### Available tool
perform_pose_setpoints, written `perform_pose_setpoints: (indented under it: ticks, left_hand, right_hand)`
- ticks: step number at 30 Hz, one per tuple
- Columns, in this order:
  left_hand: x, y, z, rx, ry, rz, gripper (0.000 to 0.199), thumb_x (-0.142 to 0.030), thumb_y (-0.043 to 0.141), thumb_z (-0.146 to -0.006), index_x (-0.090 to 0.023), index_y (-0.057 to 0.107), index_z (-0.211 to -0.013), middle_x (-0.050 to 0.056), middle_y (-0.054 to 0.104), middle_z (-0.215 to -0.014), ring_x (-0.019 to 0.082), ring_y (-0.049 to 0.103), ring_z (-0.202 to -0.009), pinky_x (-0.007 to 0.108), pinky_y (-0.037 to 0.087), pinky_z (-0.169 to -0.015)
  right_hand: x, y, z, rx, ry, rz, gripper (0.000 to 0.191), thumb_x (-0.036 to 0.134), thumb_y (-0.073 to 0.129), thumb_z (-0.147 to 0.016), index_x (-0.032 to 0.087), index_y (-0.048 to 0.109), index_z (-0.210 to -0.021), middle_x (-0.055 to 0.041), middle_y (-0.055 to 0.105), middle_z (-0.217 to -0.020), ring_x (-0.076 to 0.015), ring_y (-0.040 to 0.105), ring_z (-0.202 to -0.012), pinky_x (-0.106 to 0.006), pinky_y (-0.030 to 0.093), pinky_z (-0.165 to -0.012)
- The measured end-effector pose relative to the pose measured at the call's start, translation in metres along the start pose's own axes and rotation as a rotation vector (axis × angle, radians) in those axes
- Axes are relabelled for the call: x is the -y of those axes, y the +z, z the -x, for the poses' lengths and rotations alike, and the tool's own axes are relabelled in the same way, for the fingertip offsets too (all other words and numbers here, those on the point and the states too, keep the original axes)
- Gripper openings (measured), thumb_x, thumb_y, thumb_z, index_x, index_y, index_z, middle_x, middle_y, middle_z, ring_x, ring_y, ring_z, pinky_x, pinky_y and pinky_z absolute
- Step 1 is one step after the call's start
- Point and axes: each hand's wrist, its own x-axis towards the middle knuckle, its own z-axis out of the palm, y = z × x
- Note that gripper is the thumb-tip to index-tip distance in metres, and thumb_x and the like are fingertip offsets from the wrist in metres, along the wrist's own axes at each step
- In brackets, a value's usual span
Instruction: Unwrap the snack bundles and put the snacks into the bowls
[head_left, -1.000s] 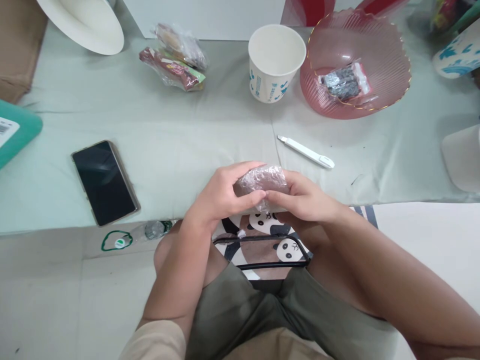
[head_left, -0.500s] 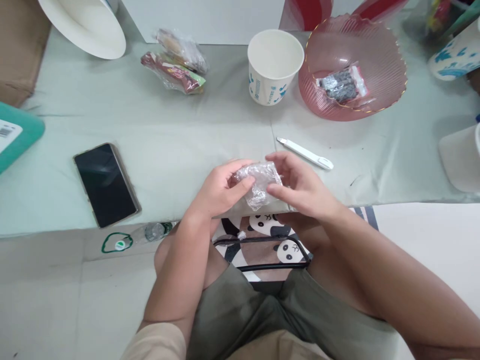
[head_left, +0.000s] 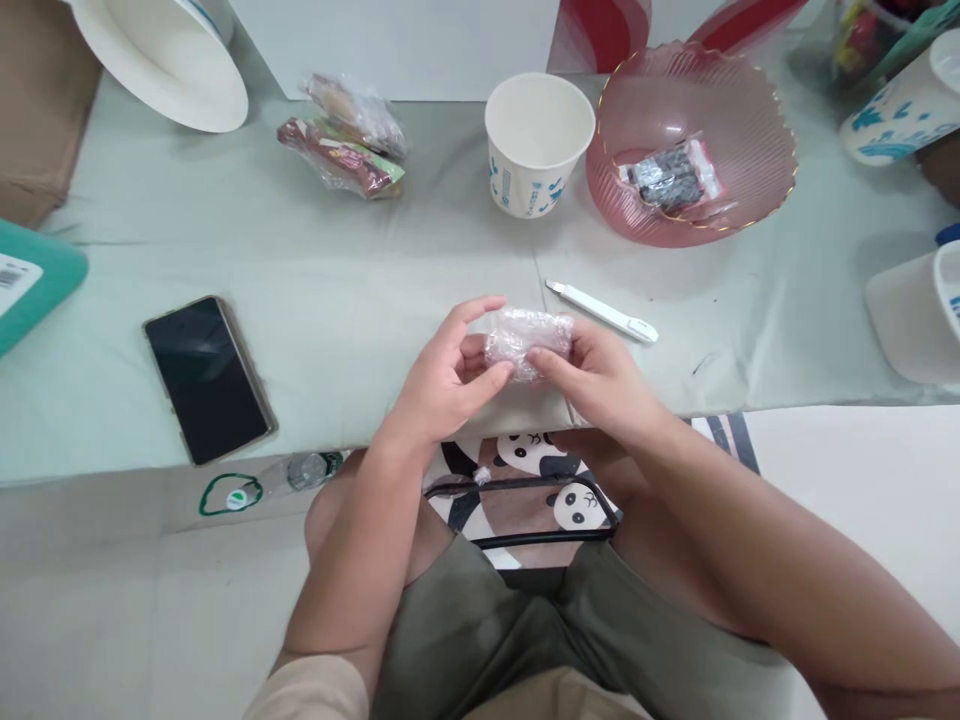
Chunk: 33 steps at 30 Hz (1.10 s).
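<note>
Two grips, left (head_left: 439,392) and right (head_left: 611,388), close around one bundle in clear, crinkled plastic (head_left: 529,340). Left grip is the looser, a wide curve with the index finger lifted above the bundle's upper left corner and the thumb at its lower left edge. Right grip is narrower: its thumb presses the near face, a little below the middle, while its fingers go behind the right end, where their tips are hidden. The bundle lies between both palms, at the fingertips, over the near edge of the counter (head_left: 375,270).

One white slim tool with a pale metal tip (head_left: 604,312) lies just beyond the right grip, apart from it. One phone (head_left: 210,380), screen dark, lies well to the left. Farther back are two wrapped snacks (head_left: 345,160), one against the other, one upright paper cup (head_left: 521,190) and, just beside it, one pink ribbed bowl (head_left: 754,130) with a gold rim. Small dark-filled packaging (head_left: 671,180) lies in the bowl; how many packets it makes is unclear. A second printed cup (head_left: 900,118) tilts at the upper right, above one white container (head_left: 911,315).
</note>
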Motion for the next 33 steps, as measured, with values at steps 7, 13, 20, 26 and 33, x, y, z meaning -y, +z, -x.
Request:
perform_pose_setpoints:
  ticks: [7, 13, 20, 26, 33]
  left_hand:
    - [-0.005, 0.005, 0.004, -0.030, 0.129, 0.011, 0.024, -0.027, 0.072, -0.091, -0.026, 0.070, -0.115, -0.002, 0.072, -0.079, 0.010, 0.066, -0.067, 0.020, 0.054, -0.064]
    - [-0.019, 0.024, -0.002, -0.127, 0.101, -0.064, 0.019, -0.034, 0.083, -0.080, -0.021, 0.073, -0.089, 0.000, 0.068, -0.075, 0.009, 0.059, -0.062, 0.019, 0.049, -0.055]
    - [-0.048, 0.038, -0.019, -0.095, 0.046, -0.027, 0.026, -0.015, 0.082, -0.069, -0.019, 0.069, -0.091, -0.002, 0.067, -0.079, 0.009, 0.064, -0.070, 0.022, 0.058, -0.069]
    - [-0.035, 0.046, -0.038, -0.115, -0.016, 0.034, 0.018, -0.025, 0.079, -0.074, -0.020, 0.067, -0.087, -0.003, 0.063, -0.076, 0.008, 0.058, -0.065, 0.022, 0.052, -0.063]
    - [-0.024, 0.045, -0.041, -0.177, -0.043, 0.023, 0.024, -0.025, 0.081, -0.074, -0.021, 0.064, -0.091, -0.001, 0.066, -0.084, 0.009, 0.058, -0.067, 0.022, 0.051, -0.065]
  right_hand:
    - [0.004, -0.007, 0.004, 0.005, -0.049, -0.121, 0.045, 0.060, 0.059, -0.093, 0.018, 0.062, -0.080, -0.0007, 0.060, -0.073, -0.0111, 0.053, -0.067, -0.026, 0.045, -0.064]
    - [0.013, -0.017, 0.009, 0.004, -0.115, -0.145, 0.049, 0.063, 0.060, -0.092, 0.018, 0.060, -0.073, 0.0014, 0.055, -0.066, -0.0094, 0.048, -0.062, -0.025, 0.043, -0.060]
    - [0.008, -0.022, 0.001, -0.111, -0.117, -0.367, 0.050, 0.068, 0.066, -0.088, 0.020, 0.061, -0.071, 0.0035, 0.048, -0.061, -0.0087, 0.046, -0.055, -0.024, 0.044, -0.054]
    - [-0.009, -0.028, -0.010, -0.189, -0.097, -0.317, 0.059, 0.077, 0.065, -0.083, 0.020, 0.055, -0.068, 0.0031, 0.047, -0.060, -0.0093, 0.046, -0.056, -0.024, 0.041, -0.054]
    - [-0.004, -0.026, -0.009, -0.212, -0.108, -0.100, 0.049, 0.068, 0.062, -0.087, 0.020, 0.056, -0.076, 0.0022, 0.051, -0.067, -0.0109, 0.046, -0.062, -0.027, 0.040, -0.059]
